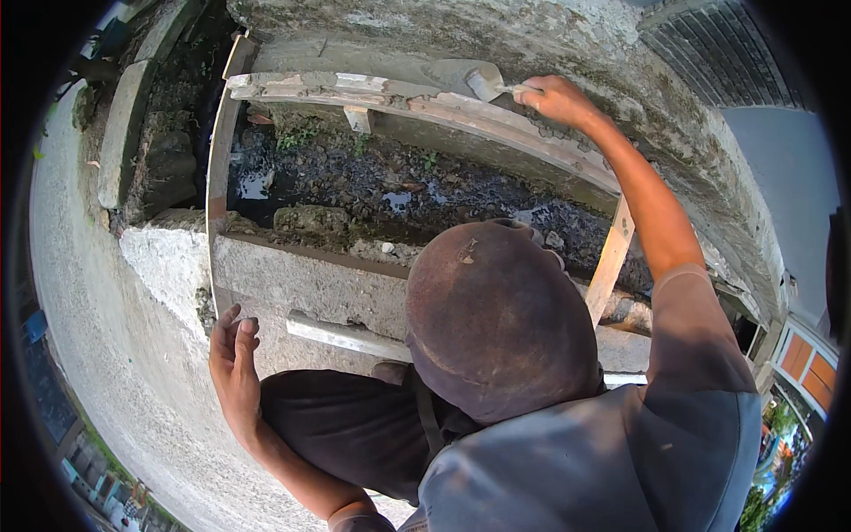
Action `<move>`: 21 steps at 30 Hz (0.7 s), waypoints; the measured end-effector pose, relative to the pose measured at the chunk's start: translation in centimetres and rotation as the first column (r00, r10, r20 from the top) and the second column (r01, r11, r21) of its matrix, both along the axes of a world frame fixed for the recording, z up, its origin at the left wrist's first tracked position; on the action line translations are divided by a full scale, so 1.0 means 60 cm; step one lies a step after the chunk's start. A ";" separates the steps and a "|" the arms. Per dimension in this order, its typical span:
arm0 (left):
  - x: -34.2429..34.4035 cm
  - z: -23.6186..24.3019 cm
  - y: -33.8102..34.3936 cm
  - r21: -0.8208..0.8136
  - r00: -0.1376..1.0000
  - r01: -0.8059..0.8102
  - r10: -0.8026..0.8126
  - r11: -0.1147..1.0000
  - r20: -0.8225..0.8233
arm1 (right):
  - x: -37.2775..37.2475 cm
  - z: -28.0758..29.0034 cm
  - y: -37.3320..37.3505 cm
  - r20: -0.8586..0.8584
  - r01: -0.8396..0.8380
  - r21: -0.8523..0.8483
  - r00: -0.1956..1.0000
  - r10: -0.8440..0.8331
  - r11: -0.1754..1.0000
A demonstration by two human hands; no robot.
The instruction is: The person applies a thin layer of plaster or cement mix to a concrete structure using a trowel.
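Observation:
My right hand (560, 99) grips the handle of a small trowel (483, 84) at the top of the view. Its blade lies against the wet grey mortar (381, 67) on a ledge along the wall. A long wooden board (417, 104), smeared with mortar, edges that ledge on the ditch side. My left hand (234, 359) is at lower left beside my dark-trousered knee, fingers loosely bent and apart, holding nothing. Its fingertips are near the end of a narrow wooden strip (215, 191) that spans the ditch. A brown cap (501, 319) hides part of the ditch and its near edge.
A ditch (355, 186) with dark mud, water and stones runs below the board. A short wooden brace (612, 262) crosses it on the right. Nearer are a concrete edge (301, 279) and a pale loose bar (346, 337). A rough wall (585, 35) rises behind; pavement (115, 337) lies left.

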State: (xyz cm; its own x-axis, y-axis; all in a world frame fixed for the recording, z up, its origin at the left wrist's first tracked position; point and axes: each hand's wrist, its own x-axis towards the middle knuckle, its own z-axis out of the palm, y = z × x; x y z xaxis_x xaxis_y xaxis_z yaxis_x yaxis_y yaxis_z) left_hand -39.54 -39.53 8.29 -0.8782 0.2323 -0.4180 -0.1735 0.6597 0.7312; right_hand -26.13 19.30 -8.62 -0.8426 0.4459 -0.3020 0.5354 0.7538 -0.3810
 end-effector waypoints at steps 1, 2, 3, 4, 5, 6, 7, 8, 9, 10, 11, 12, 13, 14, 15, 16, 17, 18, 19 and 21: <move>-0.001 0.002 -0.009 -0.003 1.000 -0.007 0.007 1.000 0.016 | 0.051 0.036 -0.004 0.055 0.044 0.011 0.997 -0.045 0.999; 0.000 0.005 -0.008 0.009 1.000 0.002 -0.002 1.000 0.018 | 0.100 0.063 0.005 0.112 0.072 0.048 0.991 -0.077 0.996; 0.000 0.007 -0.004 0.020 1.000 0.011 -0.011 1.000 0.019 | 0.142 0.086 0.012 0.166 0.098 0.086 0.980 -0.111 0.992; -0.001 0.012 -0.002 0.023 1.000 0.018 -0.019 1.000 0.025 | 0.177 0.107 0.010 0.171 0.104 0.089 0.978 -0.119 0.991; -0.005 0.009 0.001 0.021 1.000 0.021 -0.021 1.000 0.023 | 0.211 0.122 0.008 0.171 0.134 0.149 0.972 -0.160 0.980; -0.009 0.007 0.008 0.019 1.000 0.025 -0.025 1.000 0.018 | 0.235 0.133 0.007 0.167 0.164 0.208 0.965 -0.201 0.964; -0.012 0.006 0.020 0.026 0.999 0.043 -0.043 0.999 0.022 | 0.252 0.136 0.003 0.170 0.181 0.216 0.961 -0.219 0.960; -0.013 0.007 0.028 0.027 0.997 0.070 -0.071 0.997 0.019 | 0.254 0.131 -0.008 0.132 0.192 0.213 0.966 -0.223 0.958; -0.017 0.010 0.038 0.029 0.995 0.099 -0.099 0.995 0.015 | 0.250 0.127 -0.017 0.091 0.204 0.210 0.970 -0.227 0.956; -0.027 0.010 0.050 -0.007 0.986 0.163 -0.162 0.987 0.048 | 0.234 0.131 -0.028 0.128 0.208 0.146 0.966 -0.227 0.967; -0.043 0.005 0.064 0.003 0.983 0.177 -0.177 0.984 0.054 | 0.230 0.129 -0.037 0.133 0.221 0.156 0.961 -0.242 0.963; -0.061 -0.003 0.079 -0.015 0.967 0.252 -0.251 0.968 0.044 | 0.227 0.122 -0.043 0.101 0.144 0.183 0.981 -0.164 0.973; -0.077 -0.007 0.092 -0.036 0.947 0.321 -0.320 0.947 0.033 | 0.227 0.115 -0.043 0.070 0.062 0.209 0.995 -0.078 0.976; -0.094 -0.012 0.102 -0.036 0.945 0.328 -0.328 0.944 0.020 | 0.233 0.111 -0.040 0.217 0.026 0.210 0.973 -0.072 0.977; -0.112 -0.021 0.089 -0.079 0.932 0.360 -0.362 0.930 -0.019 | 0.261 0.096 -0.039 0.218 0.027 0.210 0.973 -0.074 0.977; -0.125 -0.030 0.078 -0.138 0.921 0.373 -0.384 0.917 -0.063 | 0.312 0.084 -0.030 0.208 0.068 0.265 0.970 -0.126 0.962; -0.132 -0.034 0.072 -0.202 0.908 0.378 -0.404 0.904 -0.110 | 0.352 0.082 -0.015 0.191 0.105 0.316 0.966 -0.172 0.943; -0.136 -0.036 0.070 -0.195 0.907 0.381 -0.407 0.904 -0.112 | 0.383 0.093 -0.006 0.191 0.109 0.323 0.966 -0.177 0.940; -0.138 -0.037 0.065 -0.220 0.918 0.374 -0.393 0.901 -0.050 | 0.416 0.104 -0.008 0.203 0.123 0.359 0.957 -0.206 0.925; -0.146 -0.050 0.060 -0.243 0.926 0.371 -0.378 0.896 0.021 | 0.439 0.112 -0.009 0.223 0.134 0.394 0.946 -0.236 0.909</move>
State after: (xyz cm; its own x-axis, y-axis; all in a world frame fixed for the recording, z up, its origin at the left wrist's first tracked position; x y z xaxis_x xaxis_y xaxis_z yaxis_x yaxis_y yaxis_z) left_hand -48.29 -35.93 5.28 -0.7573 0.4429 -0.4799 0.1383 0.8270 0.5449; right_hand 0.20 18.74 -1.88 -0.6483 0.7075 -0.2813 0.7198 0.6900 0.0765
